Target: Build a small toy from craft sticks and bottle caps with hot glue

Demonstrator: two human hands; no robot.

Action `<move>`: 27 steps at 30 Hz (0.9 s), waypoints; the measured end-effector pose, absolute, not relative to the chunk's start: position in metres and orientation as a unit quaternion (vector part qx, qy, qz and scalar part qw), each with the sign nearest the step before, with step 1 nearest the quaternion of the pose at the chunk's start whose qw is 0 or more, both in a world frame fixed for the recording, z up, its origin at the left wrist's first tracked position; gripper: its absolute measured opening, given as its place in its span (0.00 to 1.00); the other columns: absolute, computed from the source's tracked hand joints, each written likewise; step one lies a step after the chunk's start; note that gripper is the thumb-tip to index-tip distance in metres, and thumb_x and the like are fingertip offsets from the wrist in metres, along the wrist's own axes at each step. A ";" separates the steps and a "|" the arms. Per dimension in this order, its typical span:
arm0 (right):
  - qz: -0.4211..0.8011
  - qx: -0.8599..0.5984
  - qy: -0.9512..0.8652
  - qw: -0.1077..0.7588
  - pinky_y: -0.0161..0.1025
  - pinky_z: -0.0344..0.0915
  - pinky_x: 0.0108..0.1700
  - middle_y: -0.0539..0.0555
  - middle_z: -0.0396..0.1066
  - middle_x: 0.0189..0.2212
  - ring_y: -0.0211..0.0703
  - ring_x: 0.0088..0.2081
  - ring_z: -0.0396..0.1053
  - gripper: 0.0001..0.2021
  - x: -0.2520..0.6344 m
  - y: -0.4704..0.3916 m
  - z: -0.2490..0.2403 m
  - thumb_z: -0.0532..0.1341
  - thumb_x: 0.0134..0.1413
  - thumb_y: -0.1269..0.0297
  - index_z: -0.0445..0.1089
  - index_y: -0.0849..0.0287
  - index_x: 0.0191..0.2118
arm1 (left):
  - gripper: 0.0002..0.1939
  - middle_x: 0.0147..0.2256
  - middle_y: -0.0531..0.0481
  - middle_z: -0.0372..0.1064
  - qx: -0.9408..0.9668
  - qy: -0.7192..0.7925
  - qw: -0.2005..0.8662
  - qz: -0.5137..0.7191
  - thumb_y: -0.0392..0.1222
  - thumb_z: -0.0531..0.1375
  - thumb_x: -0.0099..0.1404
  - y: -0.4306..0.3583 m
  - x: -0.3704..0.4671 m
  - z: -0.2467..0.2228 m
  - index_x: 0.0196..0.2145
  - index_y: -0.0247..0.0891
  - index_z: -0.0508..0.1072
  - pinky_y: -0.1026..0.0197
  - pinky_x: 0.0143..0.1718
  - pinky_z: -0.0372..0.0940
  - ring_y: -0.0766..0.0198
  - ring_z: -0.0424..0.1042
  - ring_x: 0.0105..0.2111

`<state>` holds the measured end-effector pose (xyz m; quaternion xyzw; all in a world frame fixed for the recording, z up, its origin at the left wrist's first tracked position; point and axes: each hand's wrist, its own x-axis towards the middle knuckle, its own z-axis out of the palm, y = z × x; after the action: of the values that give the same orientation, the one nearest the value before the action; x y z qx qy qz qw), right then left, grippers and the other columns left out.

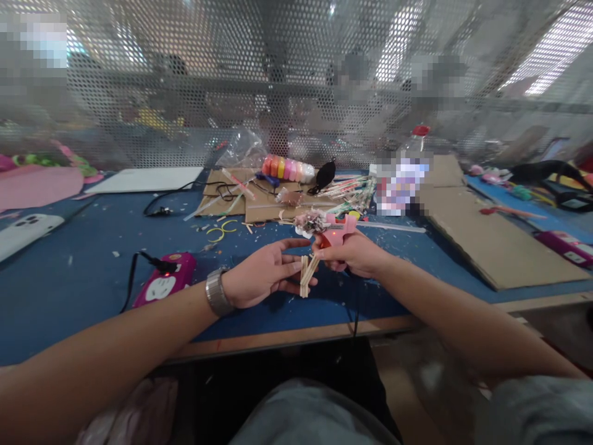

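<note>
Gripping a bundle of wooden sticks with the left hand, fingers pinched shut. Clasped a pink glue gun in the right hand, at three o'clock of the sticks, above the blue table.

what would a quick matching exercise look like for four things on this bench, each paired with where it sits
Things:
1. wooden sticks
2. pink glue gun
3. pink power strip
4. cardboard sheet

Places:
A. flat on the table, far right
B. in the right hand
C. on the table, left of both hands
D. in the left hand

Pairs: 1-D, 2-B, 3-C, 4-A
</note>
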<state>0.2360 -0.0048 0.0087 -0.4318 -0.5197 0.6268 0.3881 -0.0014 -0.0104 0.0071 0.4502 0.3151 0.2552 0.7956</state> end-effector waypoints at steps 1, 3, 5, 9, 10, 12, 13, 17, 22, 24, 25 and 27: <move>0.626 -0.432 -0.523 0.385 0.34 0.55 0.22 0.45 0.74 0.26 0.31 0.20 0.64 0.19 0.236 -0.005 0.008 0.80 0.36 0.62 0.73 0.57 0.34 | 0.30 0.47 0.42 0.83 0.453 0.317 0.794 0.254 0.35 0.73 0.71 -0.010 -0.001 0.008 0.65 0.39 0.69 0.53 0.43 0.83 0.54 0.87 0.42; 0.623 -0.432 -0.529 0.382 0.34 0.55 0.22 0.45 0.73 0.26 0.32 0.20 0.63 0.19 0.237 -0.005 0.006 0.81 0.38 0.61 0.74 0.57 0.34 | 0.27 0.47 0.43 0.82 0.457 0.319 0.791 0.252 0.37 0.74 0.70 -0.010 -0.001 0.009 0.62 0.39 0.71 0.55 0.40 0.83 0.55 0.87 0.41; 0.618 -0.431 -0.536 0.380 0.35 0.56 0.23 0.46 0.74 0.27 0.32 0.21 0.64 0.19 0.238 -0.004 0.003 0.81 0.39 0.60 0.75 0.57 0.34 | 0.27 0.45 0.44 0.81 0.465 0.323 0.786 0.250 0.39 0.75 0.70 -0.011 -0.001 0.010 0.62 0.39 0.72 0.57 0.36 0.83 0.56 0.86 0.39; 0.606 -0.435 -0.549 0.377 0.34 0.59 0.25 0.48 0.76 0.29 0.36 0.25 0.68 0.20 0.238 -0.002 -0.003 0.83 0.41 0.58 0.77 0.57 0.36 | 0.30 0.39 0.48 0.79 0.492 0.340 0.765 0.238 0.46 0.75 0.70 -0.012 -0.002 0.013 0.63 0.42 0.69 0.60 0.28 0.82 0.57 0.85 0.35; 0.603 -0.438 -0.550 0.377 0.34 0.59 0.25 0.48 0.76 0.29 0.37 0.26 0.69 0.20 0.238 -0.002 -0.003 0.83 0.41 0.57 0.77 0.56 0.36 | 0.30 0.39 0.48 0.79 0.493 0.344 0.763 0.236 0.48 0.75 0.70 -0.013 -0.002 0.013 0.62 0.42 0.69 0.61 0.26 0.81 0.56 0.85 0.35; 0.598 -0.444 -0.551 0.377 0.34 0.60 0.25 0.49 0.76 0.29 0.37 0.26 0.69 0.20 0.238 -0.001 -0.004 0.83 0.41 0.56 0.78 0.57 0.36 | 0.30 0.39 0.49 0.79 0.489 0.348 0.763 0.240 0.50 0.77 0.68 -0.013 -0.002 0.014 0.58 0.43 0.68 0.63 0.24 0.79 0.56 0.85 0.34; 0.596 -0.447 -0.551 0.377 0.34 0.60 0.25 0.49 0.76 0.29 0.37 0.26 0.69 0.20 0.237 -0.001 -0.004 0.83 0.41 0.55 0.78 0.57 0.36 | 0.30 0.40 0.50 0.79 0.485 0.348 0.764 0.245 0.51 0.78 0.66 -0.013 -0.002 0.014 0.56 0.43 0.67 0.63 0.23 0.79 0.56 0.85 0.34; 0.592 -0.446 -0.552 0.381 0.34 0.61 0.24 0.49 0.78 0.30 0.36 0.25 0.69 0.20 0.238 -0.001 -0.004 0.84 0.40 0.55 0.78 0.57 0.36 | 0.27 0.40 0.49 0.80 0.480 0.340 0.768 0.255 0.50 0.81 0.62 -0.011 -0.002 0.012 0.47 0.39 0.70 0.64 0.27 0.80 0.56 0.86 0.37; 0.579 -0.456 -0.548 0.396 0.35 0.62 0.25 0.49 0.79 0.32 0.35 0.24 0.68 0.21 0.240 0.000 -0.006 0.84 0.40 0.55 0.79 0.56 0.37 | 0.24 0.42 0.45 0.82 0.481 0.332 0.769 0.258 0.47 0.81 0.61 -0.011 -0.002 0.012 0.45 0.35 0.75 0.65 0.30 0.80 0.57 0.86 0.38; 0.577 -0.454 -0.550 0.398 0.36 0.62 0.25 0.48 0.77 0.29 0.36 0.25 0.68 0.20 0.240 0.000 -0.006 0.83 0.41 0.55 0.79 0.56 0.36 | 0.24 0.42 0.44 0.83 0.477 0.330 0.773 0.258 0.45 0.82 0.60 -0.011 -0.002 0.013 0.44 0.35 0.76 0.65 0.31 0.80 0.58 0.86 0.37; 0.577 -0.452 -0.551 0.399 0.36 0.61 0.25 0.48 0.77 0.28 0.37 0.25 0.67 0.19 0.240 0.000 -0.006 0.83 0.42 0.55 0.79 0.56 0.36 | 0.24 0.43 0.44 0.83 0.475 0.328 0.775 0.257 0.45 0.82 0.60 -0.011 -0.002 0.013 0.44 0.35 0.76 0.65 0.31 0.80 0.58 0.86 0.37; 0.579 -0.451 -0.549 0.401 0.35 0.60 0.24 0.48 0.75 0.27 0.36 0.24 0.66 0.19 0.239 0.000 -0.005 0.84 0.41 0.55 0.79 0.56 0.35 | 0.24 0.44 0.43 0.83 0.470 0.325 0.780 0.254 0.44 0.82 0.61 -0.011 -0.002 0.013 0.45 0.35 0.76 0.65 0.32 0.80 0.58 0.86 0.38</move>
<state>0.2390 0.0000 -0.0046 -0.4507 -0.5488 0.5789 0.4008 -0.0021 -0.0112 0.0135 0.4698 0.3249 0.2544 0.7804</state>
